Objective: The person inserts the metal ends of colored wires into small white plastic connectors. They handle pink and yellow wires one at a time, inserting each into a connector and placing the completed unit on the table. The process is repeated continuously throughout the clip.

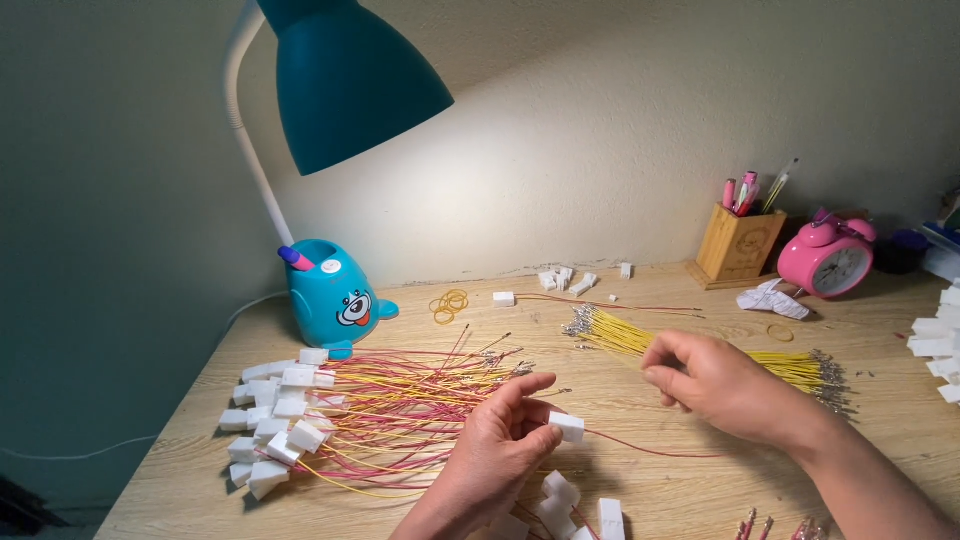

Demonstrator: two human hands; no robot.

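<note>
My left hand (495, 450) pinches a small white plastic connector (567, 427) with a thin red wire (650, 448) trailing from it to the right. My right hand (715, 380) hovers over a bundle of yellow wires (615, 335) with metal terminals, its fingers curled at the bundle; whether a wire is gripped cannot be told. To the left lies a pile of finished red and yellow wires (400, 400) with white connectors (280, 425) on their ends. Loose white connectors (560, 495) lie just under my left hand.
A teal desk lamp (345, 75) on a cartoon-faced base (335, 295) stands at the back left. Rubber bands (450, 303), more white connectors (565, 280), a wooden pen holder (738, 243), a pink alarm clock (828, 260) and white parts at the right edge (940, 340) sit on the wooden desk (640, 490).
</note>
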